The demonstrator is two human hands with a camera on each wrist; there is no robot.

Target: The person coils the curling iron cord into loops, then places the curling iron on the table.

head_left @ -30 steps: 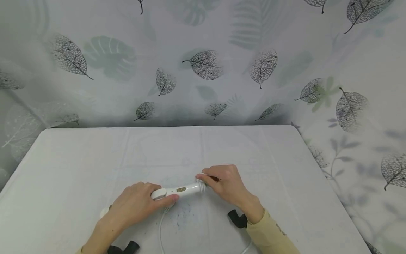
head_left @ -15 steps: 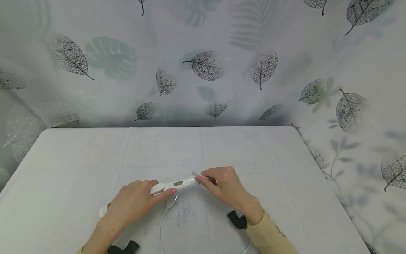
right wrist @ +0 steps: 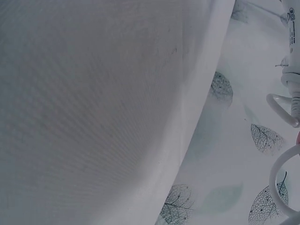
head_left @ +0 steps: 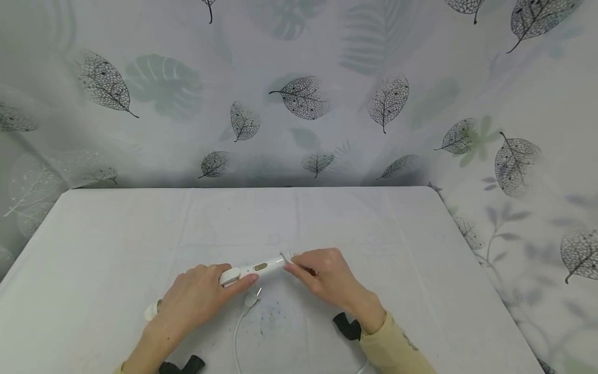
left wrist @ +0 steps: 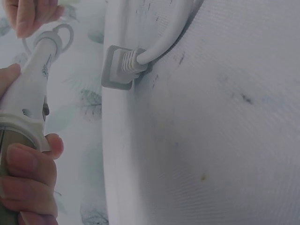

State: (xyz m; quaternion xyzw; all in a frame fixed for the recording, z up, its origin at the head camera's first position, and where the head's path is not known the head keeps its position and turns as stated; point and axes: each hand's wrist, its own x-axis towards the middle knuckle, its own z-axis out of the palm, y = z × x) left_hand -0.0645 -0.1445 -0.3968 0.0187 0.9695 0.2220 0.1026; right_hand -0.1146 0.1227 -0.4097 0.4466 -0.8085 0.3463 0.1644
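My left hand (head_left: 198, 298) grips a white curling iron (head_left: 273, 266) with a gold oval button on its handle. In the left wrist view its fingers (left wrist: 30, 161) curl round the grey-brown barrel (left wrist: 10, 140). A white rounded tip (head_left: 151, 310) shows beyond the left side of that hand. At the handle's other end, my right hand (head_left: 327, 275) pinches the white cord, close to the hanging loop (left wrist: 69, 40). In the right wrist view the cord (right wrist: 276, 180) bends in a curve below the handle (right wrist: 294, 47); most of the right hand is out of that view.
The cord's two-pin plug (head_left: 253, 297) lies on the white-covered table (head_left: 140, 234), just below the handle. Black curved pieces (head_left: 347, 326) show beside both wrists. Dark specks mark the cloth near the plug. A leaf-patterned backdrop (head_left: 299, 130) rises behind the table.
The curling iron's handle has risen and shifted left, turning so that the plug beneath it shows. My right hand has moved slightly left along with the handle's end.
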